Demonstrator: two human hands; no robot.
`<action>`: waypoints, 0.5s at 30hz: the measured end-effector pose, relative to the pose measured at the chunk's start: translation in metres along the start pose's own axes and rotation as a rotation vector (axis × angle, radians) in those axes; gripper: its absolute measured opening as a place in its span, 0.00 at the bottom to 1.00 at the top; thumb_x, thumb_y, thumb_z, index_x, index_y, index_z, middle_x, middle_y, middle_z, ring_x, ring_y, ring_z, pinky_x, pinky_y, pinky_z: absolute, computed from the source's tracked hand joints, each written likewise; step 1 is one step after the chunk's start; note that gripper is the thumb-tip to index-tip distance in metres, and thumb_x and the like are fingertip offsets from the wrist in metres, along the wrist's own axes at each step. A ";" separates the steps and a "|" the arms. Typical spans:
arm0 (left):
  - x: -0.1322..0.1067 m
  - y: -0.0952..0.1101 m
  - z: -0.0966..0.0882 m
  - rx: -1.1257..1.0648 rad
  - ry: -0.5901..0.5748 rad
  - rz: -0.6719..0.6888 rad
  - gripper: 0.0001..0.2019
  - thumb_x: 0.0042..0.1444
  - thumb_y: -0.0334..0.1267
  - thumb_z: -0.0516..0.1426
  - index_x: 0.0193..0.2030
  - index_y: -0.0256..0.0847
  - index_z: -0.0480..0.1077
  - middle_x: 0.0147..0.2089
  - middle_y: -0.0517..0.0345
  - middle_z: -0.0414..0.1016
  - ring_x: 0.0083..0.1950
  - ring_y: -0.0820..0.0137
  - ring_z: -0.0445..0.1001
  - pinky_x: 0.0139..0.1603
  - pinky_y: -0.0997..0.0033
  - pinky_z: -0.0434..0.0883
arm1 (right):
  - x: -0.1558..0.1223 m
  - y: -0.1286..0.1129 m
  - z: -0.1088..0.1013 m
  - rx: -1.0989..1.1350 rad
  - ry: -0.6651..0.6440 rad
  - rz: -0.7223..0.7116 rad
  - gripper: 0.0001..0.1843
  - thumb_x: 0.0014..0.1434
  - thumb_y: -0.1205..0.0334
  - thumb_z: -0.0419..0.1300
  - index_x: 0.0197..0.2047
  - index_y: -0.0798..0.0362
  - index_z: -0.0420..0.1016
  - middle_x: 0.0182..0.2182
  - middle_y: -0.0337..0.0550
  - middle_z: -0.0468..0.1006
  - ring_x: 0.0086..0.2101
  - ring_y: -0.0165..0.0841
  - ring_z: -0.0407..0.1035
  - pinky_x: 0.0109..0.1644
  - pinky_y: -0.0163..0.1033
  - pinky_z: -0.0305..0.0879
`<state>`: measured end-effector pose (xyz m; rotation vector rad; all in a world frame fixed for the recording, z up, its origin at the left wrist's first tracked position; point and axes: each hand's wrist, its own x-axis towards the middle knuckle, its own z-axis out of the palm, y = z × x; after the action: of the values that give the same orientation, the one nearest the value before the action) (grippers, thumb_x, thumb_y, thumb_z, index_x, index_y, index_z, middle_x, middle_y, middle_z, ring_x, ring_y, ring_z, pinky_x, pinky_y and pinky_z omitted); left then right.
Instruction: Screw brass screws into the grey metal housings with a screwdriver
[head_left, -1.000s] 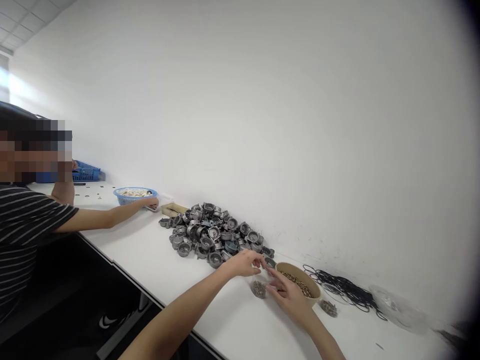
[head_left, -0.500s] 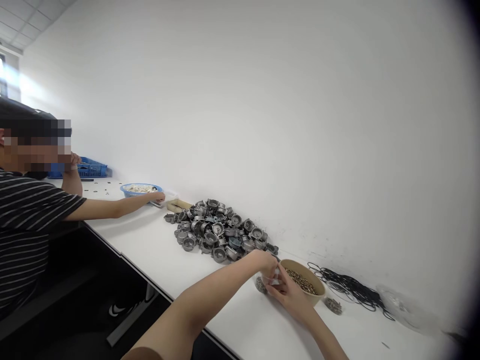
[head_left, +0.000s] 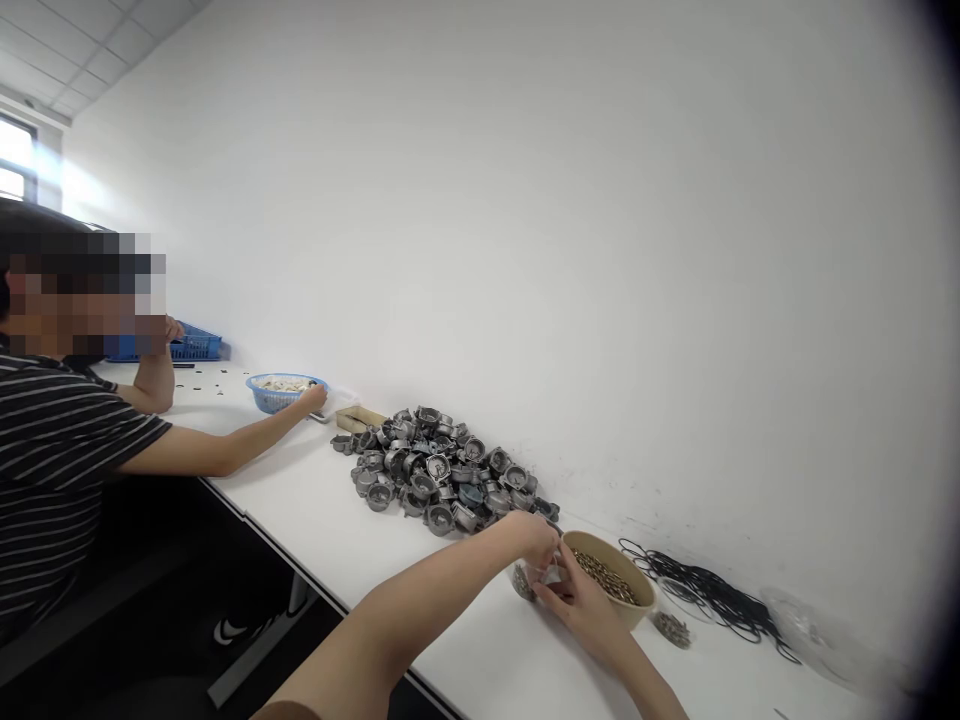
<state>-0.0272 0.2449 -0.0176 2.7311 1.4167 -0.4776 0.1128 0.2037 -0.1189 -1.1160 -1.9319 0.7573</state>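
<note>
A small clear plastic bag [head_left: 523, 582] with little metal pieces in its bottom is between my hands, on the white table [head_left: 480, 640] or just above it. My left hand [head_left: 538, 540] reaches across from the left, bent down and closed at the bag's upper part; its fingertips are partly hidden. From the right, my right hand [head_left: 585, 600] pinches the bag's mouth, thumb toward me. Right behind that hand stands a beige bowl [head_left: 646, 582] of brass-coloured metal pieces. Another small bag of metal parts [head_left: 671, 630] lies beside the bowl.
A heap of grey metal housings [head_left: 442, 470] lies beyond my left hand. Black cords [head_left: 712, 590] and clear plastic bags [head_left: 806, 630] run along the wall at right. A co-worker's hand [head_left: 315, 397] is at a blue basket [head_left: 274, 400]; a beige box [head_left: 360, 418] sits nearby.
The view has shifted slightly, so everything appears a little lower. My hands stay at the plastic bag with little change. The co-worker's outstretched hand has shifted slightly at the blue basket.
</note>
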 end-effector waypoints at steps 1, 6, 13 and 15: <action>0.000 0.000 0.000 -0.004 0.009 0.002 0.17 0.67 0.43 0.60 0.57 0.37 0.70 0.58 0.48 0.73 0.57 0.59 0.74 0.57 0.52 0.76 | 0.000 0.000 0.000 -0.001 -0.002 -0.005 0.52 0.56 0.39 0.60 0.76 0.50 0.45 0.53 0.51 0.78 0.39 0.41 0.79 0.46 0.46 0.74; -0.005 -0.002 0.004 -0.041 0.079 -0.005 0.17 0.67 0.43 0.60 0.58 0.37 0.70 0.59 0.47 0.72 0.57 0.59 0.74 0.57 0.51 0.76 | 0.000 -0.001 -0.004 -0.032 -0.041 0.020 0.53 0.58 0.38 0.59 0.77 0.51 0.44 0.49 0.50 0.80 0.40 0.41 0.78 0.46 0.44 0.74; -0.034 -0.033 0.014 -0.179 0.284 0.004 0.16 0.67 0.46 0.60 0.55 0.38 0.72 0.57 0.49 0.74 0.56 0.60 0.75 0.58 0.52 0.76 | -0.002 -0.003 -0.008 -0.052 -0.081 0.042 0.52 0.59 0.36 0.59 0.77 0.47 0.44 0.54 0.51 0.77 0.42 0.40 0.79 0.50 0.45 0.74; -0.051 -0.059 0.019 -0.220 0.403 -0.101 0.18 0.67 0.46 0.59 0.58 0.38 0.71 0.58 0.48 0.73 0.55 0.60 0.75 0.57 0.52 0.76 | -0.003 -0.006 -0.009 -0.067 -0.091 0.045 0.52 0.59 0.34 0.58 0.77 0.46 0.44 0.55 0.52 0.75 0.43 0.40 0.78 0.50 0.45 0.74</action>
<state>-0.1069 0.2355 -0.0146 2.6815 1.5784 0.2340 0.1185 0.1999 -0.1108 -1.1880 -2.0272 0.7846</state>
